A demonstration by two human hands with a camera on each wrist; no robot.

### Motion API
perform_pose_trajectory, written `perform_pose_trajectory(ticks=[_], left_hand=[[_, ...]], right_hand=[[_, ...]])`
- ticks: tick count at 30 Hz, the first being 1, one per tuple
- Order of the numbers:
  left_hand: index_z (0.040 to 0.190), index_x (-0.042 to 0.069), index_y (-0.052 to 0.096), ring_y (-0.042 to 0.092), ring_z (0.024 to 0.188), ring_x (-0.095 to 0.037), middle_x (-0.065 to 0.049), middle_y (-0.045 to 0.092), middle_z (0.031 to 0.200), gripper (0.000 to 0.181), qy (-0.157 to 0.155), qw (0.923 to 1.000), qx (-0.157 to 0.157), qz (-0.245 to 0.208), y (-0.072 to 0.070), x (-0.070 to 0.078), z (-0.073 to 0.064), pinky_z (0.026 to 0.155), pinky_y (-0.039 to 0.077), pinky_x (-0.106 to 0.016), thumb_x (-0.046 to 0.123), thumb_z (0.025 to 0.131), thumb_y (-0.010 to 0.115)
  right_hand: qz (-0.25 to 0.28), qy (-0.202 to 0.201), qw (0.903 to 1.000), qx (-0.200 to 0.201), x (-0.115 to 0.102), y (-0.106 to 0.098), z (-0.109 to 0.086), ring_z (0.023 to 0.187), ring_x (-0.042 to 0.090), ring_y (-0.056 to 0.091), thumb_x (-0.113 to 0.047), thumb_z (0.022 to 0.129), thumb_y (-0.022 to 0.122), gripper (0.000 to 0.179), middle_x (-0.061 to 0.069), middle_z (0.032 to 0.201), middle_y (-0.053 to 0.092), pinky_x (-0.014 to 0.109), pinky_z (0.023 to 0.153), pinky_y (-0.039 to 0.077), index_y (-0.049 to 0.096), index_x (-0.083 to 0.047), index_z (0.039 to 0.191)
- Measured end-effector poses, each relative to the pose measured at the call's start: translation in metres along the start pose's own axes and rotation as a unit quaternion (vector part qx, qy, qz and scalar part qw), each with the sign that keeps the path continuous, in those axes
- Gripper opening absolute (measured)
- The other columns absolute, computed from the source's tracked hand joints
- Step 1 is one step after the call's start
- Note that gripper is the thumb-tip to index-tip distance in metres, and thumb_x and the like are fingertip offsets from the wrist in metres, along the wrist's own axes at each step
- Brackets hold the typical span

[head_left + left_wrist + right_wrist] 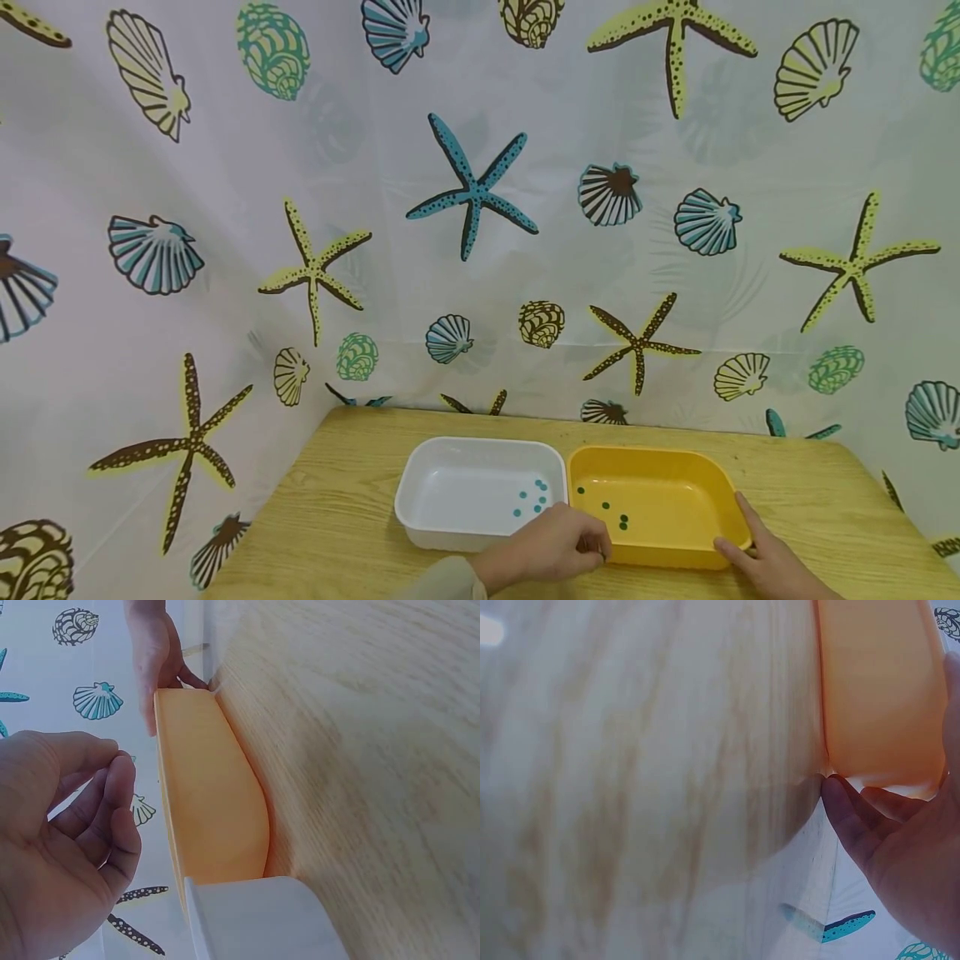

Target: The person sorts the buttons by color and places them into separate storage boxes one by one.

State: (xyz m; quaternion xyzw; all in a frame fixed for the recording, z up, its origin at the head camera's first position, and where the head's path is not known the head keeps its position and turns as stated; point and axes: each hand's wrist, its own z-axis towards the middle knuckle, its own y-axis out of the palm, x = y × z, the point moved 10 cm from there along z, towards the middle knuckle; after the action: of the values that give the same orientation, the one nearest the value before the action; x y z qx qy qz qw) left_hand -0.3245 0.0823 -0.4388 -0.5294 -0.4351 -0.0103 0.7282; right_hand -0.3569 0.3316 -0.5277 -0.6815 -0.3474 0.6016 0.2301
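My left hand hovers at the near edge of the yellow plastic tub. Its thumb and index fingertips meet in a pinch, and a small dark green disc seems to show at the tips, mostly hidden. Several green discs lie on the tub's floor towards its left side. Around the tub's right end, my right hand holds the wall, with the thumb and fingers spread along it. To the left stands a white plastic tub, with several blue discs in its right part.
Both tubs stand side by side, touching, on a wood-grain table. A white curtain printed with shells and starfish hangs behind the table and along its sides.
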Motion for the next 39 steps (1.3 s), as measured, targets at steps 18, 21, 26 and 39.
perform_pose_trajectory(ticks=[18,21,26,39], left_hand=[[0.09,0.015,0.07,0.052,0.067,0.004,0.013,0.062,0.075,0.007,-0.01,0.9983,0.011,0.056,-0.023,0.006,0.027,0.06,0.044,-0.014,0.011,0.09,0.064],[0.091,0.014,0.07,0.052,0.067,0.003,0.013,0.061,0.075,0.007,-0.03,0.9989,0.019,0.029,-0.024,-0.001,0.033,0.06,0.044,-0.015,0.011,0.09,0.064],[0.09,0.014,0.07,0.054,0.066,-0.001,0.01,0.061,0.075,0.008,-0.061,0.9975,0.03,-0.019,-0.025,-0.014,0.041,0.059,0.045,-0.018,0.01,0.09,0.064],[0.092,0.011,0.071,0.057,0.058,-0.008,0.007,0.062,0.073,0.008,-0.089,0.9932,0.055,-0.051,-0.025,-0.035,0.055,0.054,0.046,-0.021,0.008,0.09,0.063]], right_hand=[[0.008,-0.008,0.9999,0.001,0.001,-0.001,0.002,0.12,0.053,0.04,-0.047,0.096,0.049,0.092,0.042,0.143,0.01,0.054,0.091,0.041,-0.004,0.008,0.147],[0.009,-0.005,0.9999,-0.001,0.001,0.0,0.002,0.122,0.054,0.036,-0.048,0.096,0.049,0.093,0.042,0.144,0.009,0.056,0.092,0.04,-0.005,0.008,0.147],[0.016,-0.005,0.9998,-0.006,-0.001,0.0,0.002,0.125,0.055,0.03,-0.048,0.096,0.048,0.093,0.041,0.144,0.007,0.059,0.094,0.036,-0.006,0.007,0.147],[0.002,0.018,0.9998,-0.006,0.003,0.001,0.002,0.124,0.056,0.031,-0.053,0.094,0.047,0.096,0.041,0.143,0.009,0.061,0.094,0.034,-0.006,0.008,0.147]])
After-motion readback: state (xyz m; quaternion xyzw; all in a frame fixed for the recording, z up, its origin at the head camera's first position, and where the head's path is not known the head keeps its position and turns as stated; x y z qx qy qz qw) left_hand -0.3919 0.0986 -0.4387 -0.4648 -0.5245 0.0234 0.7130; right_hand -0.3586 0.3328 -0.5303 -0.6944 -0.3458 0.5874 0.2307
